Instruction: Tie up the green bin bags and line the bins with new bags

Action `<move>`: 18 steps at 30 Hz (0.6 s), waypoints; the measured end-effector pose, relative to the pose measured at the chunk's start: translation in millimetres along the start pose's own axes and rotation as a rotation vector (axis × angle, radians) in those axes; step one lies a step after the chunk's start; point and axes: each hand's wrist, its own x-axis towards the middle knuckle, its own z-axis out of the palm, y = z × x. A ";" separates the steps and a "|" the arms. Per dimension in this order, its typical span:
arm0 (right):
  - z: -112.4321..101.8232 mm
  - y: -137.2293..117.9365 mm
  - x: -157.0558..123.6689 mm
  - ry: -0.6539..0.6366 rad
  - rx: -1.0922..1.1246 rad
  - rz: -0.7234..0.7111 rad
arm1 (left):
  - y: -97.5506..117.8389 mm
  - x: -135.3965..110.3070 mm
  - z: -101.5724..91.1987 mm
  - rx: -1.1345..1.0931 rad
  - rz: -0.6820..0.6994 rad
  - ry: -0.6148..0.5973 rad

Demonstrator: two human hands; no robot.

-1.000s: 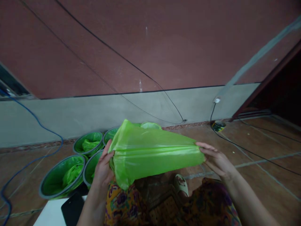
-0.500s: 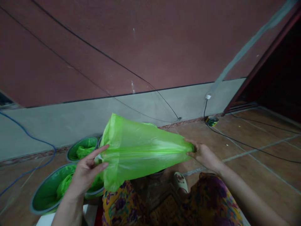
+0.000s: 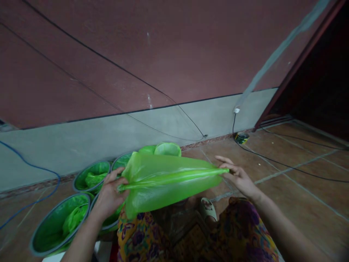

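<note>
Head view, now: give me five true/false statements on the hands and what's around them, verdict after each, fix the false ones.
1. The left hand and the right hand both hold the green bag. True.
2. A small round container stands on the tiled floor close to the wall. True.
3. The green bag lies on the floor. False: it is held up, spread between the two hands.
4. Round tubs with green plastic inside stand toward the left of the picture. True.
5. The right hand reaches into one of the tubs. False: it is at the narrower end of the green bag, away from the tubs.
</note>
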 end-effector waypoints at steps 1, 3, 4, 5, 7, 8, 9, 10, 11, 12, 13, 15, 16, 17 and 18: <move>0.6 -2.8 -0.7 0.020 0.109 0.022 | 1.6 -1.8 -1.7 -0.087 -0.015 -0.022; 5.0 -6.0 -0.7 0.085 0.299 0.093 | 6.5 -7.9 -2.9 -0.277 -0.077 -0.074; 8.7 -6.2 0.0 0.129 0.364 0.133 | 9.0 -11.7 -2.1 -0.374 -0.123 -0.083; 13.0 -5.4 1.1 0.178 0.398 0.169 | 11.3 -15.5 -0.6 -0.463 -0.177 -0.077; 22.2 -2.4 4.2 0.303 0.365 0.188 | 13.9 -22.2 3.9 -0.582 -0.277 -0.028; 26.6 -0.9 5.9 0.375 0.306 0.167 | 14.2 -24.4 6.4 -0.595 -0.308 0.004; 30.6 0.2 7.5 0.440 0.227 0.134 | 14.0 -25.8 8.9 -0.574 -0.318 0.045; 34.0 0.7 8.8 0.497 0.137 0.093 | 13.4 -26.3 11.1 -0.524 -0.307 0.094; 36.9 0.6 9.7 0.537 0.045 0.052 | 12.6 -25.9 12.9 -0.459 -0.281 0.151; 39.3 -0.1 10.3 0.559 -0.043 0.016 | 11.9 -24.7 14.6 -0.392 -0.251 0.204; 41.1 -1.0 10.6 0.566 -0.123 -0.010 | 11.5 -23.1 16.0 -0.333 -0.229 0.246; 43.6 -1.9 10.4 0.565 -0.247 -0.028 | 11.8 -19.2 19.2 -0.277 -0.238 0.280; 44.6 -1.2 10.2 0.560 -0.297 -0.023 | 12.4 -17.7 21.1 -0.295 -0.278 0.261; 45.7 0.5 10.0 0.555 -0.347 -0.009 | 12.9 -16.8 23.5 -0.348 -0.341 0.211; 47.3 3.5 9.8 0.548 -0.400 0.006 | 13.1 -16.8 26.1 -0.431 -0.428 0.139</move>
